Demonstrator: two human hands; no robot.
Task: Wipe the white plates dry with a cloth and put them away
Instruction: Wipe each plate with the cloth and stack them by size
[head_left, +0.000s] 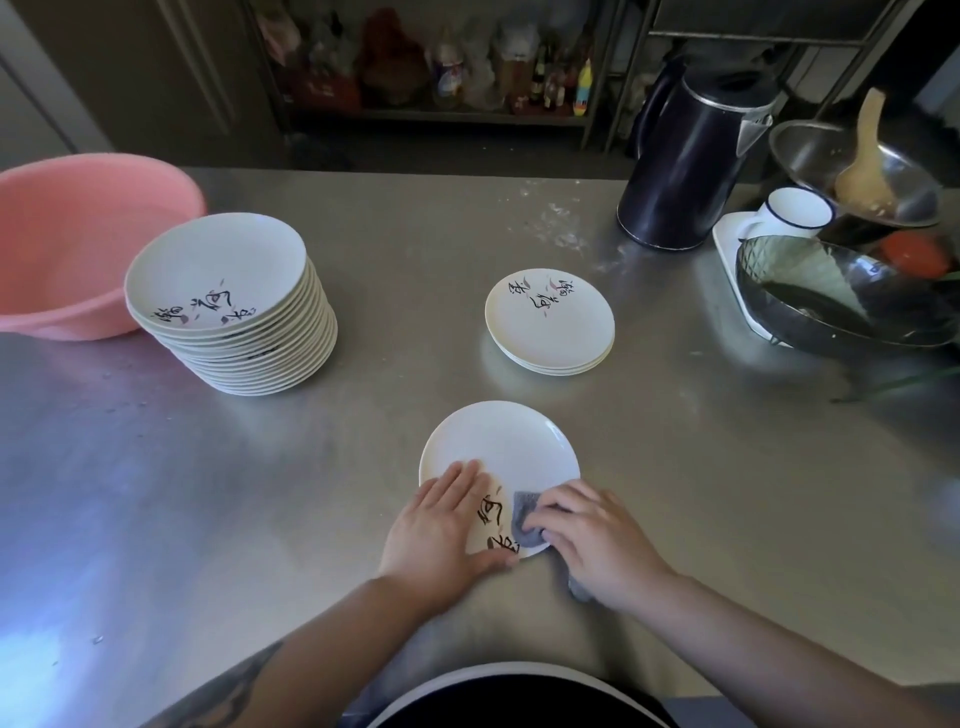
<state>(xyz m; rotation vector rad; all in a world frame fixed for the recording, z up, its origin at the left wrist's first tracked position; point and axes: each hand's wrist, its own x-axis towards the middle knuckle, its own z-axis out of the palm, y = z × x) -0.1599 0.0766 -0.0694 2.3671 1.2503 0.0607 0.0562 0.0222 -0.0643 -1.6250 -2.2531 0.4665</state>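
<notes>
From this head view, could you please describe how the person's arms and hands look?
Both forearms are bare, with no sleeves, gloves, watch or rings visible. The left forearm carries a dark tattoo near the elbow. The left hand and right hand are unmarked.

white plates (549, 317) carry black brush lettering with faint pink flecks. the cloth (525, 522) is grey, the basin (62, 234) pink, the kettle (685, 171) dark navy, the tabletop (675, 467) dull steel grey.

Both forearms bare, no sleeves visible. Left forearm (228, 680) carries dark tattoo markings near the table (727, 493) edge. Torso garment (519, 699) dark with white trim.
</notes>
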